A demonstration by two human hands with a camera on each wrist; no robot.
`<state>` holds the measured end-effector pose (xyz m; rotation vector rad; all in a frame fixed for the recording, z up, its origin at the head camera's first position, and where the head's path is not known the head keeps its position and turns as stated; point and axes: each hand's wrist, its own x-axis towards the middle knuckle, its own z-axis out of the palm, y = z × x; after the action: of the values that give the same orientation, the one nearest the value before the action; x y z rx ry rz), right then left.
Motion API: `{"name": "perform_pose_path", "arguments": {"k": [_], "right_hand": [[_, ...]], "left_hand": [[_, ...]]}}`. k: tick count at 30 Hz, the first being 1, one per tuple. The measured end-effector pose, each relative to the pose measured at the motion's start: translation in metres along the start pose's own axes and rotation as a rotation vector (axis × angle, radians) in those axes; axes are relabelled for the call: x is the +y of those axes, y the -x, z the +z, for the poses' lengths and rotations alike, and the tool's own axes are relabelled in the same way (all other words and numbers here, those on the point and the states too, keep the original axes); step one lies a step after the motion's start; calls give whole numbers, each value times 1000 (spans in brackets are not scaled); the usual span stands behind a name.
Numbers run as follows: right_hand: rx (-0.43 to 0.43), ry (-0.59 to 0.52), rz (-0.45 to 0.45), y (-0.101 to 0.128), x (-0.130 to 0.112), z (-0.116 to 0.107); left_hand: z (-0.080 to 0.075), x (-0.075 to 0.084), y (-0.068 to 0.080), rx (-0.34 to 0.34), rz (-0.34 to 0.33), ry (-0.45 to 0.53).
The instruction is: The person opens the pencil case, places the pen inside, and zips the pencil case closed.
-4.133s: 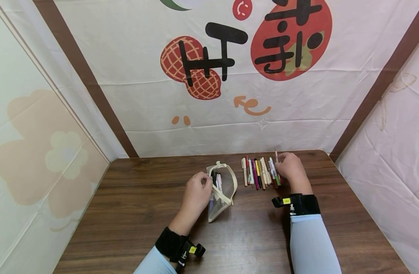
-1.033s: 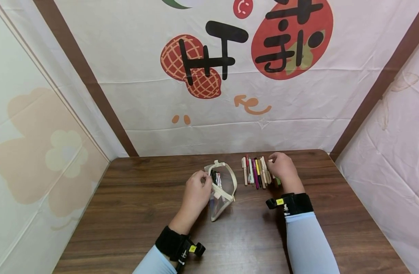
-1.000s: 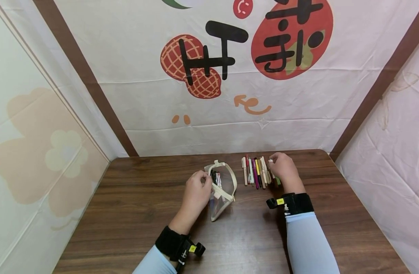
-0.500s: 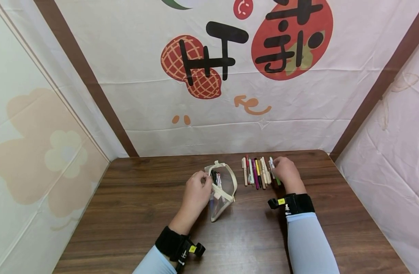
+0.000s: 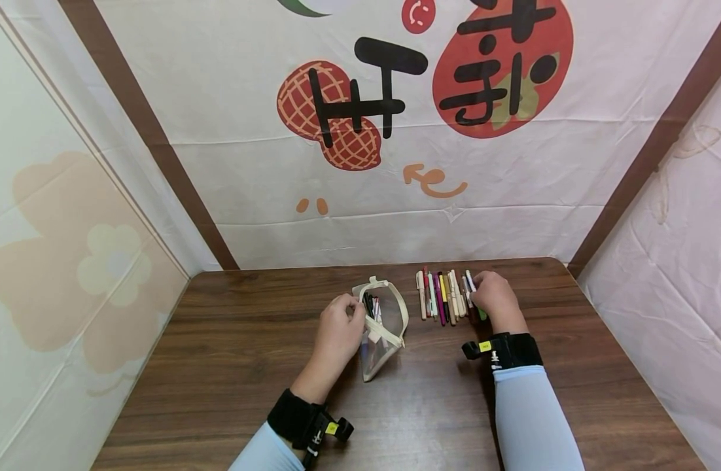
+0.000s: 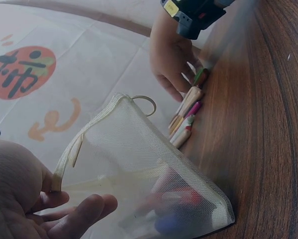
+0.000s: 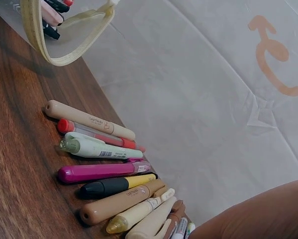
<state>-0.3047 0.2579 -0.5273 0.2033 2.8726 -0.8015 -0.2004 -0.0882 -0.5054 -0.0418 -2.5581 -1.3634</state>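
A cream mesh pencil case (image 5: 398, 304) stands unzipped on the table, several pens (image 5: 376, 311) showing inside. My left hand (image 5: 341, 327) pinches the left side of its rim; in the left wrist view the thumb and fingers (image 6: 84, 214) are by the zipper edge. To the right, several pens and markers (image 5: 439, 297) lie side by side in a row. At the row's right end my right hand (image 5: 494, 297) pinches a white pen with a green end (image 5: 482, 314), its fingers hiding the middle. In the right wrist view only part of the right hand (image 7: 260, 214) shows.
The row of pens lies close to the back edge of the brown wooden table (image 5: 266, 340). A white printed cloth (image 5: 248, 190) hangs right behind that edge, with more cloth on both sides. A zipper-pull ring (image 6: 148, 105) hangs at the case's corner.
My right hand has come back slightly right from over the row, and the white and green pen has shifted right with it. The left hand has kept its hold on the pencil case.
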Motion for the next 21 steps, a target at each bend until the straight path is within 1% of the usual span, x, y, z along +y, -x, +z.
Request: {"name": "perform_pose_path", "arguments": {"k": [4, 8, 11, 16, 21], "right_hand": [[-20, -16, -4, 1, -2, -2], [-51, -76, 4, 1, -6, -5], [-50, -119, 0, 1, -10, -7], [-37, -201, -60, 4, -19, -9], [-67, -344, -116, 7, -29, -5]], "left_hand": [[0, 0, 0, -1, -1, -2], [0, 0, 0, -1, -2, 2], [1, 0, 0, 2, 0, 6], [1, 0, 0, 0, 0, 7], [0, 0, 1, -10, -5, 19]]}}
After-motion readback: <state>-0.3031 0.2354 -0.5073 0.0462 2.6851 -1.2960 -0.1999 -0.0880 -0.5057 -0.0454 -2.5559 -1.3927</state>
